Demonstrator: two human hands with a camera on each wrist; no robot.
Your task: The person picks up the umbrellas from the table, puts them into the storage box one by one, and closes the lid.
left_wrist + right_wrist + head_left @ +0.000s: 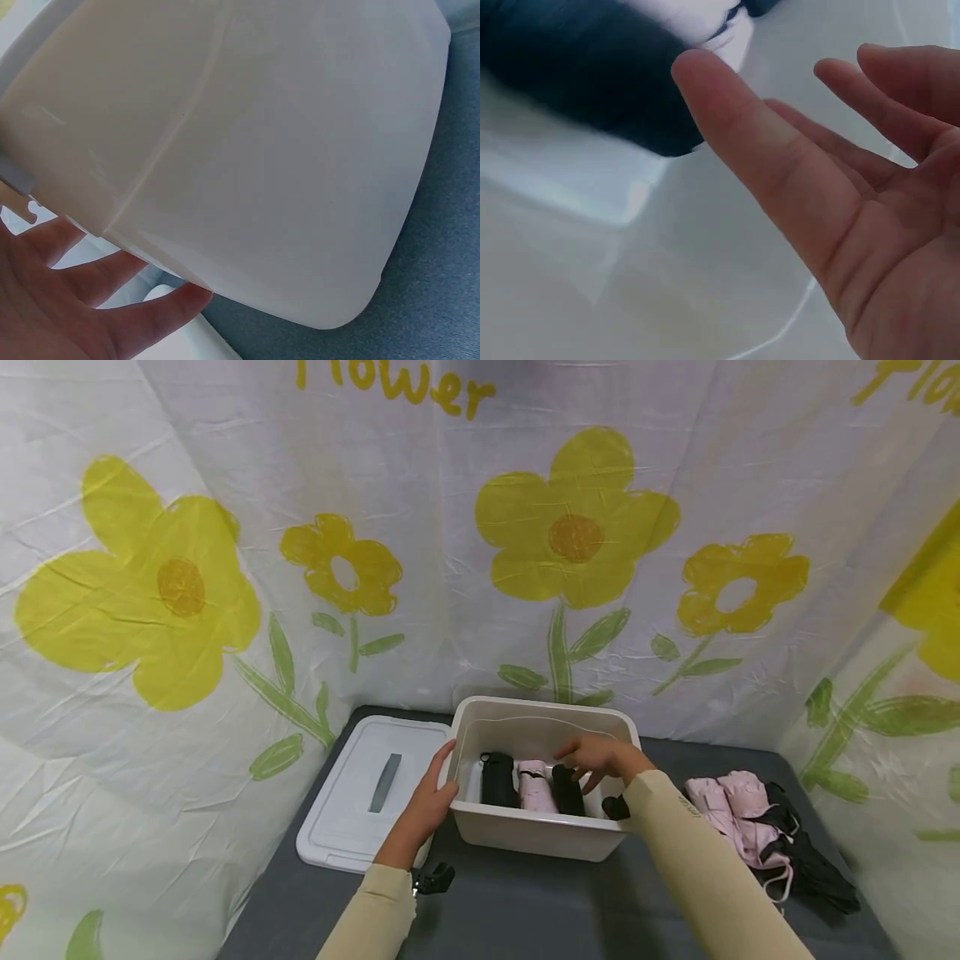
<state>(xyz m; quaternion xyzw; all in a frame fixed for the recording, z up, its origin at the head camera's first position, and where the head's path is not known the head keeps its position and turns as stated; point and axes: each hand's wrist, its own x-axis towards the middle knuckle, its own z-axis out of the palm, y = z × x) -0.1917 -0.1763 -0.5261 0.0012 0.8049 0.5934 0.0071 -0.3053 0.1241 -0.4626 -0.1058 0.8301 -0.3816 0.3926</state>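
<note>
A cream plastic storage bin [540, 831] stands on the dark table. Inside it, side by side, are a black rolled cloth bundle [498, 781], a pink one [536, 787] and a second black one [567, 791]. A smaller black piece [616, 807] lies by the right wall. My left hand [429, 797] rests against the bin's left side, its spread fingers [161, 311] touching the wall in the left wrist view. My right hand [603, 756] reaches inside above the second black bundle, with extended fingers and nothing held. In the right wrist view a fingertip [697, 67] overlaps that bundle's end.
A white lid [341, 793] with a grey handle [385, 783] lies flat left of the bin. To the right is a heap of pink and black garments [757, 827] with a loose pink strap. A flower-printed curtain [442, 635] hangs close behind the table.
</note>
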